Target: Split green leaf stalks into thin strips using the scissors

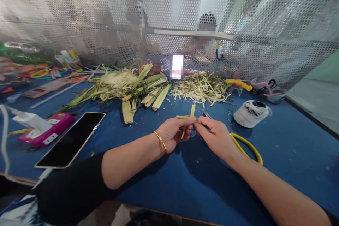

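Note:
My left hand (173, 132), with a gold bangle at the wrist, pinches pale green plant strips (192, 110) that cross one another. One strip stands up, one points left, and another hangs below the fingers. My right hand (213, 136) is closed at the strips' right side, fingertips touching the left hand's; its exact hold is partly hidden. Under and beside the right hand lie scissors with a yellow handle (250, 146), blade tips showing past the knuckles. A spool of white thread (251, 113) stands to their right.
Behind the hands lie a heap of green stalks (124, 86) and a pile of cut shreds (202, 88). A phone (71, 139) and a magenta power strip (47, 130) sit at left. A lit screen (177, 66) stands before the perforated metal partition (169, 3); a person is behind it.

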A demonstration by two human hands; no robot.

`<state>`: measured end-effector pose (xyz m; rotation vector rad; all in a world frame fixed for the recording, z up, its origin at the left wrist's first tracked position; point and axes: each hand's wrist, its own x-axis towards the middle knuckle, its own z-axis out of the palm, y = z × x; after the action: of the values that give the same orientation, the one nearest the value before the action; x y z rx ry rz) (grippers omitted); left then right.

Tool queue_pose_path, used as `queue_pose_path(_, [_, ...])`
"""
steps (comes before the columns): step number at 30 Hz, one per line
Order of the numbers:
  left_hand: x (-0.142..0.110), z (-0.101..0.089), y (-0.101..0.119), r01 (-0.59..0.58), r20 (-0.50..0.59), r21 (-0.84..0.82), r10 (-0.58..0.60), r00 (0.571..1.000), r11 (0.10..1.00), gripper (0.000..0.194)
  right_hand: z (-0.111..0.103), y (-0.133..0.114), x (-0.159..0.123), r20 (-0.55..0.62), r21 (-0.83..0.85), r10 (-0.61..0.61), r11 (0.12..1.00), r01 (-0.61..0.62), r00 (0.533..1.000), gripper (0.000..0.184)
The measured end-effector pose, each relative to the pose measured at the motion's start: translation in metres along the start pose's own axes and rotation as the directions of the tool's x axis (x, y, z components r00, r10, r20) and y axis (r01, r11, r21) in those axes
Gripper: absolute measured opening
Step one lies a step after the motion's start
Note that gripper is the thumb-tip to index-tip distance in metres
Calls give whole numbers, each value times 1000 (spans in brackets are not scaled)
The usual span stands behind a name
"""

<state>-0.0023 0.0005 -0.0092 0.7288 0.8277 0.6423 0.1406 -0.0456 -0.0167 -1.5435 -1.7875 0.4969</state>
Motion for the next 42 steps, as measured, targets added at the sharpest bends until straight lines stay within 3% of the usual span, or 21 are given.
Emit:
queue_pose_path(2, [1, 0, -3, -23, 18, 50, 22, 1000, 999, 16, 2, 1, 0, -13, -20, -16, 1000, 15, 1000, 27])
queue_pose_path(7, [2, 0, -5, -240, 28, 279, 242, 970, 930, 28, 0, -1, -1, -26, -153, -105, 983, 100, 994, 31])
queue_pose_path(15, [2, 0, 0, -187, -17, 311, 202, 979, 932, 20, 0, -9, -5, 11, -45, -29, 999, 29, 1000, 32])
queue_pose_path(18, [4, -3, 4, -156, -1, 340, 166, 986, 927, 21, -4, -5, -2, 65, 68, 32, 997, -37, 997, 36])
queue_pose_path(21, [3, -5, 8, -138, 62, 374, 123, 990, 917, 24, -9, 1, 3, -8, 273, 152, 951, -144, 988, 39])
queue_pose_path(24, [-1, -3, 10, -128, 121, 404, 86, 989, 906, 34, -11, 2, 8, -57, 484, 219, 859, -165, 974, 31])
queue_pose_path(26, [-3, -1, 9, -154, 149, 432, 98, 984, 889, 38, -9, 1, 9, -46, 532, 222, 830, -164, 974, 29])
queue_pose_path(30, [-2, 0, 6, -258, 195, 532, 180, 964, 807, 31, -4, 3, 7, -80, 444, 224, 880, -167, 971, 29])
queue_pose_path(37, [-1, -2, 6, -243, 183, 560, 168, 969, 792, 17, -4, 10, 6, -185, 300, 221, 940, -159, 957, 27])
queue_pose_path(42, [3, -3, 0, -307, 233, 588, 206, 950, 749, 8, -9, 4, 7, -186, 101, -33, 993, 53, 982, 13])
